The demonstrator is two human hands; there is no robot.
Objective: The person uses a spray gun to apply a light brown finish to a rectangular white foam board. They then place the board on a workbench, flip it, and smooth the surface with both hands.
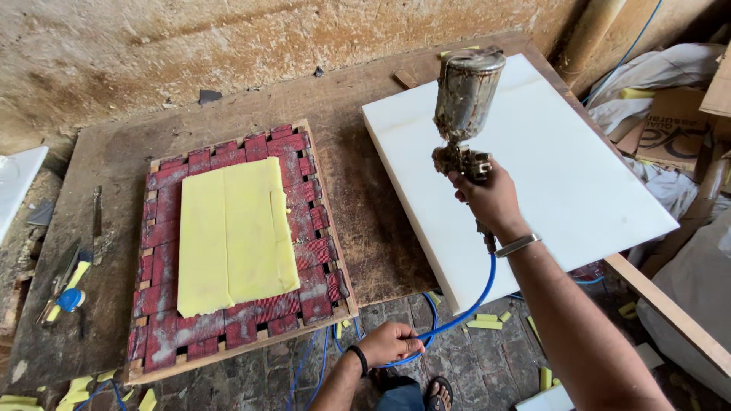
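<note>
Spray gun upright in right hand grip; left hand clasps hose.

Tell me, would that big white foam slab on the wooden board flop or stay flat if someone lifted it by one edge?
The big white foam slab looks thick and lies flat with crisp edges, even where its corner overhangs the wooden board, so it would probably bend only a little. It is likely light for its size. Its matte surface suggests it would not slip easily.

A single head-worn camera looks steeply down from standing height at a low wooden table. The wall runs beyond the table; the person's arms enter from the near edge.
</note>
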